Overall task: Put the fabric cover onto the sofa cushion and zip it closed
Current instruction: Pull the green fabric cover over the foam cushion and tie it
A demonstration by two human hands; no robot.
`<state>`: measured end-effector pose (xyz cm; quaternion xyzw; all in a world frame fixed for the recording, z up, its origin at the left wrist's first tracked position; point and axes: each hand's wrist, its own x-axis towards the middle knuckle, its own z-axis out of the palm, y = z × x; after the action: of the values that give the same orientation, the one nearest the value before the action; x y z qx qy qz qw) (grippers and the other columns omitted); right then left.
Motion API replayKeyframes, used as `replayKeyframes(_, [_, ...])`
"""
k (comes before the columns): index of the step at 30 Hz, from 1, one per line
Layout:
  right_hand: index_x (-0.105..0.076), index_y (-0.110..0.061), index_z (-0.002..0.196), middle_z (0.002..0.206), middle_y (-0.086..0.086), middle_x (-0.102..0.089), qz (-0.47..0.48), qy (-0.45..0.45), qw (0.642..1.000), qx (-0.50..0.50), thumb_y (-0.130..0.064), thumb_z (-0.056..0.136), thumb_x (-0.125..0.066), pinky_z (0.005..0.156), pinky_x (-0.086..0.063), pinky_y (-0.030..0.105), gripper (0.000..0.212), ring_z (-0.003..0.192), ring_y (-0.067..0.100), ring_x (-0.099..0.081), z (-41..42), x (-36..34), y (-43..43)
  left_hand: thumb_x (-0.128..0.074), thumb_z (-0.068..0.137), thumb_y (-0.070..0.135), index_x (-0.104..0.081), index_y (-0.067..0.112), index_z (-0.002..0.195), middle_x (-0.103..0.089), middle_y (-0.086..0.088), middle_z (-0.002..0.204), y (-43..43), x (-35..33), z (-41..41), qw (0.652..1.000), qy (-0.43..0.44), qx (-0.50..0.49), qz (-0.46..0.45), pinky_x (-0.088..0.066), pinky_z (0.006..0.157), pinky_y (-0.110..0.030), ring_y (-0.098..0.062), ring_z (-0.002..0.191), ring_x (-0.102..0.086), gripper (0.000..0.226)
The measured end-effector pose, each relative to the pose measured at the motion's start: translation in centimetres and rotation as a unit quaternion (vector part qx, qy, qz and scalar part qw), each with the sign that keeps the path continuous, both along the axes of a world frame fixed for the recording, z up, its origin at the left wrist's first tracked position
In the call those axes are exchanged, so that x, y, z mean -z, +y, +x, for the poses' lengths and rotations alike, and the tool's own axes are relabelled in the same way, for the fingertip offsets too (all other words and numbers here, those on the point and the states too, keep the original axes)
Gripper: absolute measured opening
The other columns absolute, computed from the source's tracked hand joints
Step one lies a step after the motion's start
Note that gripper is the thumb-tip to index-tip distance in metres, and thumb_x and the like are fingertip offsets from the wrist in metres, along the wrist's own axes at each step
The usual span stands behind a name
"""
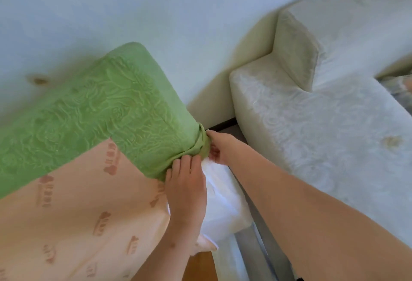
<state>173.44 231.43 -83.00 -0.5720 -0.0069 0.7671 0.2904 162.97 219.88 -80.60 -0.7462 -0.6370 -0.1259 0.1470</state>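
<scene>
- The green fabric cover [93, 107] sheathes the far end of the sofa cushion [73, 218], reaching from the middle of the view out toward 9 and 11 o'clock; the cushion's peach printed face lies bare toward 7 o'clock.
- At the corner nearest the centre, the left hand [186, 189] lies on the cover's hem, its fingers [178, 164] close together and pressing the cloth down onto the cushion.
- The right hand [219, 147], at about 3 o'clock from that corner, has its fingers curled around a bunched fold of green cloth, pinching it.
- To do this step well, I judge both hands should draw the hem evenly toward the bare end, easing the bunch over the corner, not yanking one side.
- As a container, the cover holds only part of the cushion; white lining or padding [223, 193] shows at the open mouth.
- No zip is visible, so I cannot tell its state.
- A pale sofa [323, 124] stands toward 2 o'clock.
</scene>
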Motion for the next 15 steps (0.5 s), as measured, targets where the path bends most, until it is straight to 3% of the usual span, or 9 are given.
replayKeyframes(3, [-0.059, -0.02, 0.078, 0.061, -0.004, -0.054, -0.09, 0.052, 0.994, -0.042, -0.051, 0.091, -0.054, 0.039, -0.04, 0.012, 0.033, 0.046, 0.009, -0.05, 0.5, 1.3, 1.1, -0.067, 0.079, 0.005, -0.066, 0.013, 0.102, -0.057, -0.004, 0.086, 0.6, 0.7, 0.8, 1.0, 0.022, -0.015, 0.001, -0.038, 0.071, -0.037, -0.025, 0.08, -0.048, 0.024])
replayKeyframes(6, [-0.044, -0.018, 0.057, 0.047, -0.004, -0.037, -0.116, 0.052, 0.99, -0.055, -0.021, 0.091, -0.053, 0.03, -0.023, 0.009, 0.036, 0.028, 0.006, -0.031, 1.2, 2.5, 1.1, -0.066, 0.08, 0.009, -0.066, 0.014, 0.097, -0.055, -0.004, 0.085, 1.4, 0.7, 1.5, 0.998, 0.061, -0.007, -0.001, -0.035, 0.069, -0.037, -0.025, 0.079, -0.044, 0.017])
replayKeyframes(8, [-0.04, -0.018, 0.057, 0.048, -0.005, -0.033, -0.09, 0.033, 0.992, -0.078, -0.008, 0.088, -0.046, 0.027, -0.019, 0.011, 0.033, 0.025, 0.005, -0.027, 1.4, 3.2, 1.0, -0.064, 0.081, 0.011, -0.064, 0.014, 0.087, -0.054, -0.004, 0.081, 1.9, 0.8, 1.8, 0.998, 0.065, -0.007, -0.002, -0.034, 0.067, -0.037, -0.025, 0.076, -0.042, 0.007])
replayKeyframes(13, [-0.054, -0.005, 0.069, 0.04, 0.003, -0.055, -0.074, 0.02, 0.996, -0.055, -0.006, 0.097, -0.046, 0.032, -0.043, 0.015, 0.029, 0.027, 0.01, -0.051, 2.5, 4.0, 1.6, -0.064, 0.079, 0.009, -0.057, 0.014, 0.07, -0.052, -0.004, 0.075, 2.3, 1.0, 2.2, 0.995, 0.095, -0.012, -0.009, -0.03, 0.066, -0.036, -0.026, 0.075, -0.041, 0.012])
replayKeyframes(15, [-0.06, -0.001, 0.078, 0.054, 0.007, -0.064, -0.122, 0.068, 0.989, -0.045, -0.006, 0.095, -0.047, 0.04, -0.052, 0.02, 0.023, 0.041, 0.016, -0.06, 2.5, 4.0, 2.3, -0.065, 0.073, 0.006, -0.054, 0.015, 0.069, -0.049, -0.004, 0.075, 2.4, 1.0, 3.0, 0.991, 0.127, -0.006, -0.032, -0.029, 0.067, -0.036, -0.027, 0.076, -0.041, 0.015])
